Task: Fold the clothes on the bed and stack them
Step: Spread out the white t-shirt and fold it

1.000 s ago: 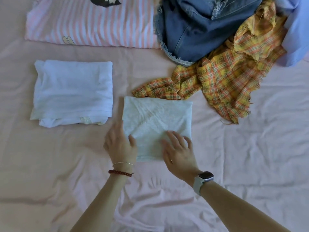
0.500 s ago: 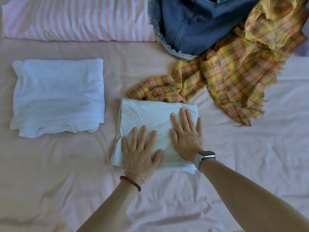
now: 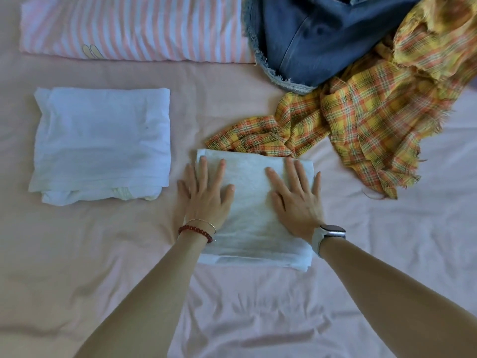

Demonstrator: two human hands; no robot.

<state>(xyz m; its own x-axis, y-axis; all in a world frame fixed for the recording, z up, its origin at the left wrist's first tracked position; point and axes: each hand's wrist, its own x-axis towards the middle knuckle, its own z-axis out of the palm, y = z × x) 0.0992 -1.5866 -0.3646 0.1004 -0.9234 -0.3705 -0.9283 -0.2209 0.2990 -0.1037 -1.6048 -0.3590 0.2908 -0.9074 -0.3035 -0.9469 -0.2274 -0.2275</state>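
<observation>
On the folded white cloth (image 3: 254, 202), left hand (image 3: 206, 195) and right hand (image 3: 296, 200) press flat.

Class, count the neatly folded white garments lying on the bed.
2: one white folded garment at left, one in the middle under both flat hands. The unfolded pile may hide more.

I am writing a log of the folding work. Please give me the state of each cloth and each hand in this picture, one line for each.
Pale grey garment: folded, flat under both hands.
White garment: folded, lying apart on the left.
Striped garment: folded flat at the far edge.
Denim garment: unfolded, heaped.
Plaid cloth: unfolded, crumpled, partly under the denim.
Left hand: fingers straight, pressing the grey garment.
Right hand: fingers straight, pressing the grey garment.
</observation>
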